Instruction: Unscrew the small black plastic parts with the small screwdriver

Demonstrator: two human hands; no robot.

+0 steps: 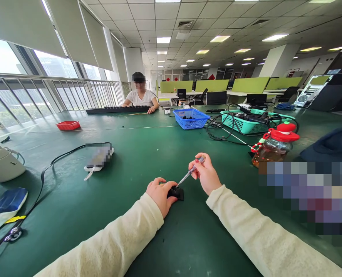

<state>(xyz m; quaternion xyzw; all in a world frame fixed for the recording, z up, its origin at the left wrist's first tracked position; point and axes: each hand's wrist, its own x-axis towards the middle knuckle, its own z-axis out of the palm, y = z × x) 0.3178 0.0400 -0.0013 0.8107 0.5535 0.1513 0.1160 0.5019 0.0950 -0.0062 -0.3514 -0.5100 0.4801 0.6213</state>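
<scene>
On the green table, my left hand (160, 193) grips a small black part (179, 193) between thumb and fingers and keeps it against the surface. What kind of part it is, I cannot make out. My right hand (205, 174) is closed around the handle of a screwdriver (185, 177) with a clear grip and a thin metal shaft. The shaft slants down to the left, and its tip meets the top of the black part beside my left fingers. My left hand covers the part's left side.
Farther back stand a red tray (68, 125), a blue basket (191, 119) and a teal basket (246, 122) heaped with black cables. A red-lidded bottle (275, 148) is at right. Left are a phone-like item (100, 157) and a cream container (2, 163). Across the table sits a person (140, 96).
</scene>
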